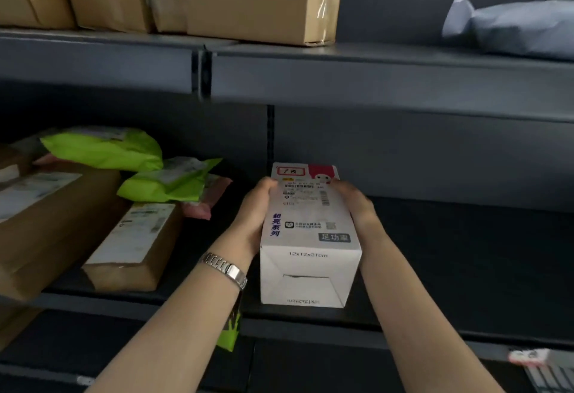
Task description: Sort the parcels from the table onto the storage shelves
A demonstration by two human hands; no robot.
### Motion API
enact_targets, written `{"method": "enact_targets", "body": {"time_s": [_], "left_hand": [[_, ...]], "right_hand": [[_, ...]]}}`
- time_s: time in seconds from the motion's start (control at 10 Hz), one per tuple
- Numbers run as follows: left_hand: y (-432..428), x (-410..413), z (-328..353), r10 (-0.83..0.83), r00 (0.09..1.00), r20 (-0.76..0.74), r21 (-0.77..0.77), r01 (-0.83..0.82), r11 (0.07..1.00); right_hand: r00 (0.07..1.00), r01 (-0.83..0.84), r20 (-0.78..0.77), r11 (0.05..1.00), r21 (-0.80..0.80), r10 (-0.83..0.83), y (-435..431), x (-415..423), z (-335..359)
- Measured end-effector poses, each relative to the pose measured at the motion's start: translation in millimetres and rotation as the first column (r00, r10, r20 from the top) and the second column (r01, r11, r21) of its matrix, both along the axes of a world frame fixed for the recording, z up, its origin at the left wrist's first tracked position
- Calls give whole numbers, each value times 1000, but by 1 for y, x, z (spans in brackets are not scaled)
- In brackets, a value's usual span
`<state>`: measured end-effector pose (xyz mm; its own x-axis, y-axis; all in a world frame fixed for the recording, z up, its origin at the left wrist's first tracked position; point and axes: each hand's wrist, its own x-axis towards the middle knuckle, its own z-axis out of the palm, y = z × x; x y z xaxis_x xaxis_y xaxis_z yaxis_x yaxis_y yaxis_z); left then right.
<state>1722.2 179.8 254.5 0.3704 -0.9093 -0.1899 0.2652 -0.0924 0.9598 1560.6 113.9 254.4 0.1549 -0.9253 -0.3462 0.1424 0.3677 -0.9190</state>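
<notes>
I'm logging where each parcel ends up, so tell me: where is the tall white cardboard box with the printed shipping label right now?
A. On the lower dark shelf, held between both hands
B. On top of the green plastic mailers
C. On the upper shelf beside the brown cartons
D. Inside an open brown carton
A: the white cardboard box rests on the lower dark shelf, with the left hand and right hand gripping its sides.
</notes>
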Motion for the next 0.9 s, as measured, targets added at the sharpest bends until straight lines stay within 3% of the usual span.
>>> {"method": "enact_targets", "body": {"time_s": [0.1, 0.4, 0.6, 0.7, 0.8, 0.9], "left_hand": [[-15, -3, 3, -19, 998, -53, 74, 23, 997], [-42, -8, -2, -62, 997, -37, 63, 64, 996], [-46, -11, -9, -105, 989, -102, -34, 102, 994], [-47, -8, -10, -76, 997, -17, -10, 76, 997], [-50, 1, -7, -5, 1000, -5, 32, 5, 999], [-45, 9, -2, 67, 997, -30, -25, -68, 997]], "right_hand": [[1000, 20, -12, 1000, -10, -20, -10, 0, -2], [996, 85, 16, 996, -25, -85, -26, -4, 1], [998, 66, 11, 997, -43, -65, -37, -4, -3], [998, 56, 30, 997, -47, -55, -37, -6, -6], [980, 169, -80, 975, -146, -182, -37, -13, -11], [966, 232, -64, 949, -212, -250, -33, -23, -11]]}}
